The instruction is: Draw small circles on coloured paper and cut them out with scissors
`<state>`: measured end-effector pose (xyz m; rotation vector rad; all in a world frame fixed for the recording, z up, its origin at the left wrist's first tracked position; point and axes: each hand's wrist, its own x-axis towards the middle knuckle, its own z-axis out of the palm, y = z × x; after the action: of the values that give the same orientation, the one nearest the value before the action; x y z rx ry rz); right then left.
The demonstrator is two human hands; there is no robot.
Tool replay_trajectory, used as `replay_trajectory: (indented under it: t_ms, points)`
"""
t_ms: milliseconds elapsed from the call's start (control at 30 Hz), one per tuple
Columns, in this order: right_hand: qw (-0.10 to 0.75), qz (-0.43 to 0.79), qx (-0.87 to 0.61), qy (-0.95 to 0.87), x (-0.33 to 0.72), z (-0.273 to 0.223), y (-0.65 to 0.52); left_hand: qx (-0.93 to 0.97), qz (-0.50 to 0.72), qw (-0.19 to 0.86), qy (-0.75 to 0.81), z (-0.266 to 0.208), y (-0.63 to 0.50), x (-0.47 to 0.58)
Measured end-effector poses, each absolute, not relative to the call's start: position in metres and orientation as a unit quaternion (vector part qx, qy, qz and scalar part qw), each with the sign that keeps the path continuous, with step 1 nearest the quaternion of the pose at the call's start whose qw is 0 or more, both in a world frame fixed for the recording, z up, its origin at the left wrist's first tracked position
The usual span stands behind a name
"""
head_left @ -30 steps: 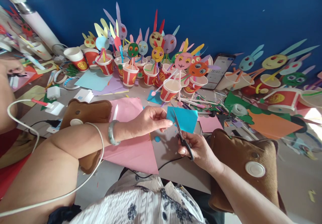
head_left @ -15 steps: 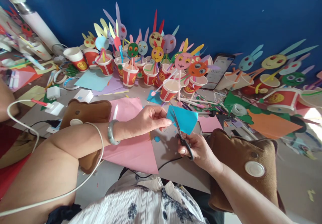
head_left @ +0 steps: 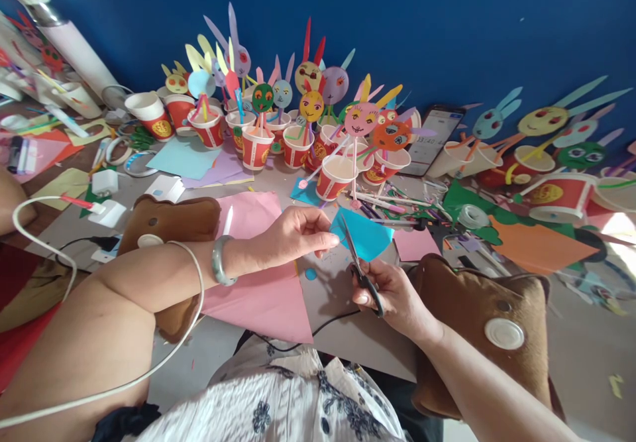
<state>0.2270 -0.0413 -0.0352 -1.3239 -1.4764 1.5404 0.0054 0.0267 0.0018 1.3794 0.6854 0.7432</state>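
Note:
My left hand [head_left: 309,233] pinches the left edge of a blue sheet of paper [head_left: 372,235] between thumb and fingers. Black-handled scissors [head_left: 366,285] are in my right hand [head_left: 392,296], their blades lying across the left part of the blue paper. A curved line shows on the paper near my left fingertips. Below the sheet, a small blue paper disc [head_left: 311,274] lies on the table. Under my left wrist is a large pink sheet [head_left: 268,296] with a white pointed piece [head_left: 228,220] on it.
Paper cups [head_left: 335,177] holding rabbit-faced paper figures line the blue wall. A phone [head_left: 431,140] leans behind them. Brown plush cushions [head_left: 481,336] lie beside both arms. A white cable [head_left: 191,309] crosses my left forearm. Green and orange paper [head_left: 541,246] lies to the right.
The blue paper has tilted slightly, its right corner a little higher and farther right. The scissors and my right hand have shifted very slightly to the right. My left hand keeps its pinch.

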Motion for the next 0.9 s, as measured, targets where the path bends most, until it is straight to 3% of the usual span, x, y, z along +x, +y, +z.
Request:
replay_trajectory:
  t_ms: [900]
  points:
    - [0.297, 0.587, -0.501, -0.563, 0.2283, -0.0374, -0.0416, 0.601, 0.328, 0.662, 0.305, -0.0007, 0.0265, 0.0045]
